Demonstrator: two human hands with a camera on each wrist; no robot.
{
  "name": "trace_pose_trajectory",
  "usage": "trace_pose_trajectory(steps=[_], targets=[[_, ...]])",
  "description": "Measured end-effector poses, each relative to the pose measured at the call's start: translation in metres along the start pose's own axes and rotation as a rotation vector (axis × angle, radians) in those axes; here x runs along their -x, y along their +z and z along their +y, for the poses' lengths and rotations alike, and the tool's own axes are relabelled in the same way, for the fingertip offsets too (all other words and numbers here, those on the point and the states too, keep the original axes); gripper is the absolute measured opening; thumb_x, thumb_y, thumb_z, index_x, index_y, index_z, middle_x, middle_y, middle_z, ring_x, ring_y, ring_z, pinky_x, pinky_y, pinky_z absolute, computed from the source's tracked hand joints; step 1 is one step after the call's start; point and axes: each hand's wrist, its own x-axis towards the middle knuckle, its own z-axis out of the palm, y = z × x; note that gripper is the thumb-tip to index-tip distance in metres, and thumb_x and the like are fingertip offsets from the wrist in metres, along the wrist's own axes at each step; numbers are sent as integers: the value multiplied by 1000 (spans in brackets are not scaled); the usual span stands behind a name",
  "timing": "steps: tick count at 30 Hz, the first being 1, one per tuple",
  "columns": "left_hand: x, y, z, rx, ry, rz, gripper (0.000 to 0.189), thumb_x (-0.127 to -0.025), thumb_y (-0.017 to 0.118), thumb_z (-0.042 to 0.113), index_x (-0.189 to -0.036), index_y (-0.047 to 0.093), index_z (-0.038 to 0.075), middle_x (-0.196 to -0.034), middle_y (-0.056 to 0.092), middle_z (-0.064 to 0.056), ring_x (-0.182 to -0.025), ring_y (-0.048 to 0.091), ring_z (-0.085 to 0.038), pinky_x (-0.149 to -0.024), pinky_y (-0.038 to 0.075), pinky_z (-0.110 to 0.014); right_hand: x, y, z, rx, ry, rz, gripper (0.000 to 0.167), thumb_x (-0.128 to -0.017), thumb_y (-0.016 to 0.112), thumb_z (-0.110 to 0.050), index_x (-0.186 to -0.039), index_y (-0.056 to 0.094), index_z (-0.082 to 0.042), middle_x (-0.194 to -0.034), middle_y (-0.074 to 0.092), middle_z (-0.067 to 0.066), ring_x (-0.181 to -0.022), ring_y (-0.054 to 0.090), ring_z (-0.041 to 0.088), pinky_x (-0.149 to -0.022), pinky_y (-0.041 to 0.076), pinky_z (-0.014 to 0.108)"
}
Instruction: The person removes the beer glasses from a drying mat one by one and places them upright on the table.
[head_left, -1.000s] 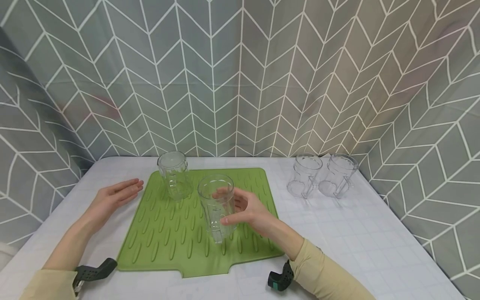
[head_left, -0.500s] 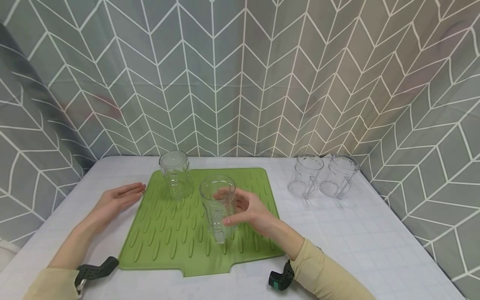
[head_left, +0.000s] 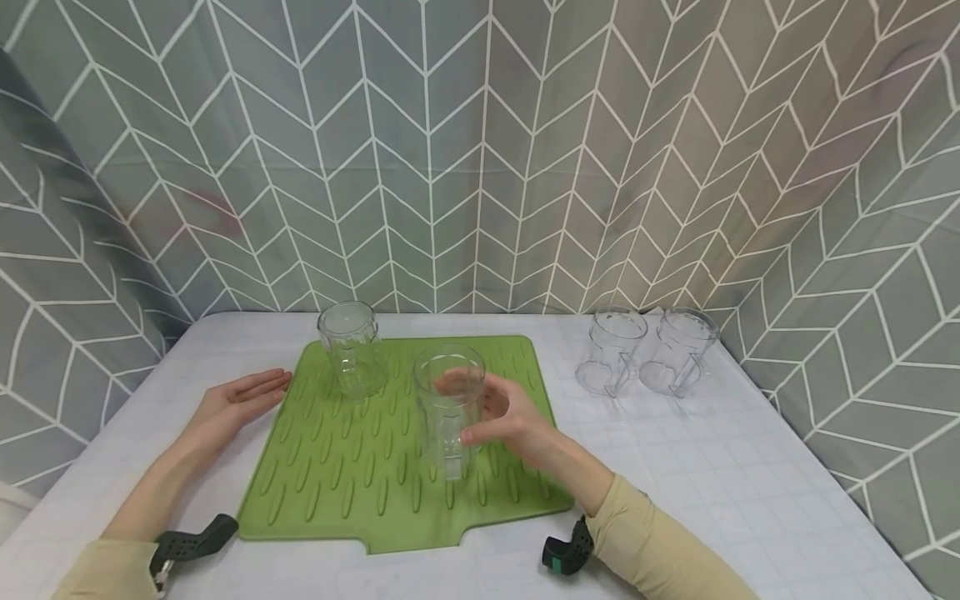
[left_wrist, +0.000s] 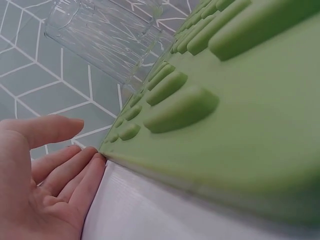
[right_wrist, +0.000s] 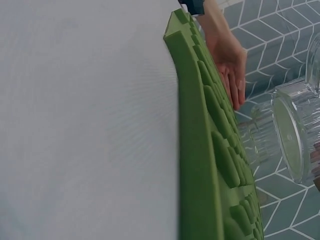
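My right hand (head_left: 517,421) grips a clear glass mug (head_left: 448,408) from its right side, thumb near the handle, which faces me. In the right wrist view the base of this mug (right_wrist: 290,137) shows, raised off the green ribbed mat (head_left: 330,500). A second clear mug (head_left: 351,350) stands upright at the mat's back left. My left hand (head_left: 236,404) lies beside the mat's left edge, holding nothing. Its fingers are extended, and in the left wrist view the fingertips (left_wrist: 97,156) are at the mat edge.
Two more clear mugs, a nearer-left one (head_left: 611,354) and a right one (head_left: 677,350), stand side by side at the table's back right. The white tablecloth (head_left: 720,500) surrounds the mat. A grey patterned curtain (head_left: 480,167) closes off the back and sides.
The mug in my right hand has shifted slightly right and away from me, over the mat. My left hand has stayed about where it was. The other mugs have not moved.
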Motion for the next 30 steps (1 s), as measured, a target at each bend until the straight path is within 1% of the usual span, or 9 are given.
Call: trace_pose_trajectory(steps=[3, 5, 12, 16, 21, 25, 27, 28, 30], targets=[[1, 1, 0, 4, 2, 7, 71, -99, 59, 48, -153, 38, 7, -153, 45, -16, -142, 39, -6, -87, 35, 5, 2, -2, 1, -9, -13, 10, 76, -70, 74, 1, -141, 48, 4, -145, 50, 29, -133, 53, 22, -114, 40, 35], [1, 2, 0, 3, -1, 9, 72, -99, 59, 48, -153, 38, 6, -153, 45, -16, -144, 38, -9, -87, 36, 4, 3, -3, 2, -15, -19, 16, 76, -70, 74, 1, -141, 47, 6, -144, 50, 28, -132, 53, 21, -114, 40, 35], [1, 3, 2, -20, -10, 22, 72, -99, 58, 50, -153, 38, 7, -153, 44, -17, -148, 32, -29, -86, 34, 5, 6, -7, 3, -22, -26, 17, 77, -70, 74, 0, -141, 46, 7, -144, 51, 27, -132, 53, 20, -116, 36, 37], [1, 3, 4, -13, -17, 18, 73, -99, 58, 50, -154, 37, 7, -153, 43, -18, -147, 30, -38, -86, 33, 6, 7, -9, 4, -42, -37, 7, 78, -70, 75, 1, -142, 45, 7, -145, 50, 27, -133, 53, 22, -115, 39, 39], [2, 3, 6, -3, -19, 15, 74, -99, 58, 50, -154, 37, 6, -153, 44, -18, -147, 32, -37, -86, 34, 5, 11, -12, 3, -38, -34, 4, 76, -72, 72, 2, -143, 45, 7, -147, 47, 29, -132, 53, 22, -112, 44, 37], [2, 3, 7, -3, -20, 14, 74, -98, 58, 50, -154, 37, 6, -153, 44, -18, -146, 32, -37, -86, 36, 5, 16, -17, 1, -28, -23, 9, 75, -73, 70, 6, -143, 44, 7, -145, 53, 18, -133, 52, 22, -110, 46, 37], [2, 3, 6, -8, -24, 11, 74, -99, 58, 51, -154, 36, 6, -154, 43, -17, -147, 32, -37, -89, 37, 3, 18, -20, 1, -21, -36, 11, 73, -74, 69, 6, -143, 44, 8, -142, 56, 13, -133, 52, 23, -110, 46, 37], [2, 2, 6, -11, -28, 10, 74, -99, 57, 51, -154, 36, 7, -154, 43, -17, -147, 31, -37, -96, 39, -2, 19, -22, 1, -15, -41, 17, 73, -74, 69, 6, -142, 44, 8, -141, 57, 11, -133, 52, 23, -109, 46, 37], [2, 2, 5, -6, -31, 10, 74, -99, 58, 50, -154, 36, 7, -155, 42, -17, -148, 29, -38, -111, 39, -19, 22, -26, 1, -1, -54, 27, 72, -74, 69, 5, -142, 46, 7, -140, 58, 6, -131, 54, 23, -108, 47, 36]])
